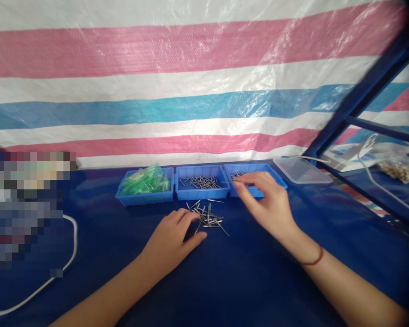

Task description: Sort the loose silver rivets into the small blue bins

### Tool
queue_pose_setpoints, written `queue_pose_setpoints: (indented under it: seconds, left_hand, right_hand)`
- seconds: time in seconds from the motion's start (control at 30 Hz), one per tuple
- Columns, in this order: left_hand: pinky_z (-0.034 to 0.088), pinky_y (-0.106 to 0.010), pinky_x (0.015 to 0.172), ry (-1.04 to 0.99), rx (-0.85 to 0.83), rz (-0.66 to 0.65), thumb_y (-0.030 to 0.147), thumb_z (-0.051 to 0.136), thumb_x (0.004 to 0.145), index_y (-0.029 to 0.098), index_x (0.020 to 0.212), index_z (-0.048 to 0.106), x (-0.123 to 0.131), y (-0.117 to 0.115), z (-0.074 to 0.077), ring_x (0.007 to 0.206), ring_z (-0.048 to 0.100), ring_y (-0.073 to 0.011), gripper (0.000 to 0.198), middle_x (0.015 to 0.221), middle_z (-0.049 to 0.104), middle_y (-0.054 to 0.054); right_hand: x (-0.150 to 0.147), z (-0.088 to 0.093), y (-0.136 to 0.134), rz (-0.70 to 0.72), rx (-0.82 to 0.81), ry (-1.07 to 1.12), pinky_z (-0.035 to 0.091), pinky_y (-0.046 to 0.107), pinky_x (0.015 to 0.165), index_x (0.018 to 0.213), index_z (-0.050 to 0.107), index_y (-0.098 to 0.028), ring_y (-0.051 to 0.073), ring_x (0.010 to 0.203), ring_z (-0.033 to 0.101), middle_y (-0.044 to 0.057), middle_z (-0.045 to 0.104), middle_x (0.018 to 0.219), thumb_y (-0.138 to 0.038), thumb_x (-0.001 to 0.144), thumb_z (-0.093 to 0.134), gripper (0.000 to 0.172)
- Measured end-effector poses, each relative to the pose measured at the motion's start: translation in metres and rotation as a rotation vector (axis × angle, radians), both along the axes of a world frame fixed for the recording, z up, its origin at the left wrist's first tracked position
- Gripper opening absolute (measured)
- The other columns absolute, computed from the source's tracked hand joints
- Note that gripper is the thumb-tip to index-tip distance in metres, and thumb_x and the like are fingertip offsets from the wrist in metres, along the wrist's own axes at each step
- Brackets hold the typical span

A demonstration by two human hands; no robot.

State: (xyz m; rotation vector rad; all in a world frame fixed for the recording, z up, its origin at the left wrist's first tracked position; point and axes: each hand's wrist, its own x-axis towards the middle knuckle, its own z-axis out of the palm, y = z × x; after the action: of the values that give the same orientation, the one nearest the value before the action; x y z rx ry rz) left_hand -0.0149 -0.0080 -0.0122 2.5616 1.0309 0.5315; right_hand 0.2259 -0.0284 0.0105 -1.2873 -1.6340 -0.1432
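Observation:
Several thin metal rivets (209, 217) lie in a loose pile on the blue table. My left hand (179, 229) rests at the pile's left edge, thumb and fingers apart. Over the front of the right blue bin (276, 175), my right hand (267, 195) pinches one thin rivet (227, 182) that points left. More rivets (204, 182) fill part of the middle blue bin (201, 195). Some rivets (237, 175) also show in the right bin, partly hidden by my right hand. Green packets (146, 180) are heaped in the left blue bin (146, 199).
A clear plastic lid (303, 170) lies right of the bins. White cable (75, 236) curves over the table at left, by blurred-out items. Behind stands a striped plastic sheet (191, 109), with a blue metal frame (357, 100) at right.

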Motion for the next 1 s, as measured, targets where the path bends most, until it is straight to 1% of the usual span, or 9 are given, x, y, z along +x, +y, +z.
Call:
queue_pose_setpoints:
  seconds: [0.13,0.2,0.33,0.4,0.5,0.6,0.7,0.8,1.0]
  left_hand:
    - [0.046,-0.034,0.082,0.113,0.083,-0.018,0.032,0.051,0.091,0.021,0.102,0.062,-0.001,0.003,-0.001,0.09,0.059,-0.0212,0.019,0.101,0.062,-0.006]
    - [0.046,-0.033,0.079,0.144,0.094,-0.024,0.026,0.048,0.092,0.02,0.097,0.063,0.0,0.004,-0.001,0.087,0.059,-0.0198,0.017,0.098,0.061,-0.005]
    - [0.045,-0.031,0.075,0.168,0.108,-0.001,0.021,0.043,0.093,0.018,0.09,0.063,0.001,0.004,-0.001,0.084,0.058,-0.0191,0.02,0.094,0.061,-0.006]
    - [0.044,-0.032,0.077,0.116,0.097,0.018,0.022,0.041,0.094,0.018,0.09,0.062,0.0,0.005,-0.001,0.084,0.058,-0.019,0.021,0.093,0.062,-0.006]
    - [0.044,-0.03,0.078,-0.067,-0.009,0.058,0.025,0.042,0.095,0.019,0.092,0.06,0.001,0.006,-0.001,0.084,0.059,-0.0173,0.019,0.091,0.063,-0.003]
    - [0.045,-0.026,0.073,-0.241,-0.155,0.111,0.029,0.047,0.093,0.02,0.094,0.059,0.002,0.005,0.0,0.078,0.059,-0.0149,0.015,0.088,0.064,-0.001]
    - [0.045,-0.024,0.07,-0.358,-0.248,0.123,0.028,0.052,0.09,0.02,0.094,0.059,0.005,0.002,-0.001,0.075,0.058,-0.0136,0.012,0.085,0.063,0.001]
    - [0.044,-0.023,0.07,-0.424,-0.274,0.09,0.027,0.055,0.089,0.019,0.091,0.059,0.007,-0.002,-0.001,0.074,0.058,-0.0127,0.009,0.083,0.062,0.001]
    - [0.041,-0.021,0.064,-0.431,-0.198,0.039,0.029,0.059,0.087,0.019,0.082,0.059,0.01,-0.006,0.003,0.068,0.054,-0.0113,0.011,0.075,0.06,0.002]
  right_hand:
    - [0.044,-0.001,0.015,-0.37,-0.008,-0.107,0.044,0.039,0.078,0.086,0.067,-0.019,0.023,0.078,0.059,0.007,0.068,0.081,-0.031,0.086,0.054,0.018]
    - [0.061,-0.006,0.02,-0.494,-0.129,-0.172,0.043,0.042,0.076,0.085,0.068,-0.018,0.026,0.079,0.059,0.01,0.068,0.083,-0.033,0.083,0.056,0.02]
    - [0.07,-0.008,0.022,-0.58,-0.236,-0.196,0.044,0.042,0.072,0.087,0.069,-0.017,0.029,0.082,0.059,0.011,0.068,0.087,-0.036,0.08,0.057,0.024]
    - [0.059,-0.004,0.019,-0.501,-0.176,-0.187,0.043,0.042,0.076,0.084,0.069,-0.018,0.027,0.082,0.059,0.01,0.069,0.086,-0.033,0.081,0.056,0.02]
    - [0.028,0.001,0.01,-0.21,-0.119,-0.162,0.044,0.038,0.08,0.08,0.066,-0.018,0.022,0.08,0.06,0.007,0.069,0.083,-0.026,0.084,0.054,0.015]
    - [-0.008,-0.001,-0.003,0.117,-0.197,-0.06,0.045,0.035,0.081,0.083,0.065,-0.02,0.02,0.085,0.061,0.005,0.068,0.085,-0.026,0.086,0.056,0.011]
    - [-0.036,-0.009,-0.016,0.316,-0.294,0.075,0.047,0.033,0.078,0.088,0.065,-0.021,0.019,0.085,0.061,0.005,0.067,0.087,-0.029,0.085,0.06,0.01]
    - [-0.052,-0.016,-0.024,0.388,-0.333,0.215,0.048,0.029,0.069,0.087,0.064,-0.021,0.017,0.078,0.059,0.004,0.065,0.083,-0.03,0.085,0.061,0.01]
    - [-0.058,-0.02,-0.028,0.388,-0.352,0.332,0.043,0.025,0.06,0.08,0.062,-0.019,0.012,0.066,0.054,0.001,0.059,0.075,-0.027,0.086,0.06,0.01]
